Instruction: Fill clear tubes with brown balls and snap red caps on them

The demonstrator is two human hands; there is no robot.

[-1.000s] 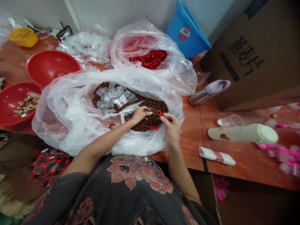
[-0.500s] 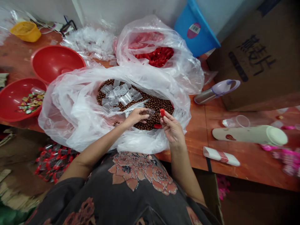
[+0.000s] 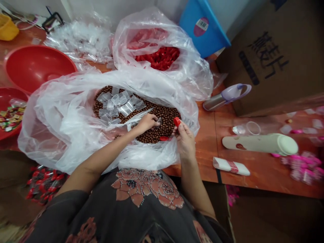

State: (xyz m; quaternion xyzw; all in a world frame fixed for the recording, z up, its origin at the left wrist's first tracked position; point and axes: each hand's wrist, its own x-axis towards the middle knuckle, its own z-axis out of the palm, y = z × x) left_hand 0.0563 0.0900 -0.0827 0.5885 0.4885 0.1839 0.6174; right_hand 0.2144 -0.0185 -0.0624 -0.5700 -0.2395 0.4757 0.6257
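My left hand (image 3: 147, 123) is closed around a small clear plastic container (image 3: 159, 121), mostly hidden by the fingers, down at the brown balls (image 3: 165, 116). These balls fill a basin lined with a white plastic bag (image 3: 68, 111). To the right, my right hand (image 3: 185, 140) pinches a red cap (image 3: 177, 121) between thumb and fingers, just above the basin's right side. Another red cap (image 3: 164, 138) lies on the balls near the front. Several clear plastic containers (image 3: 126, 108) are heaped on the balls at the left.
Behind stands a bag of red caps (image 3: 164, 59) beside a blue bucket (image 3: 204, 28). Red bowls (image 3: 37, 64) are at the left. A steel bottle (image 3: 215, 103), a pale green bottle (image 3: 253, 144) and a tissue pack (image 3: 231, 166) lie rightward. A cardboard box (image 3: 263, 67) stands at back right.
My left hand lifted the clear container from the balls, then lowered it back to them. The red cap has turned in my right hand's fingers. The camera view has shifted slightly.
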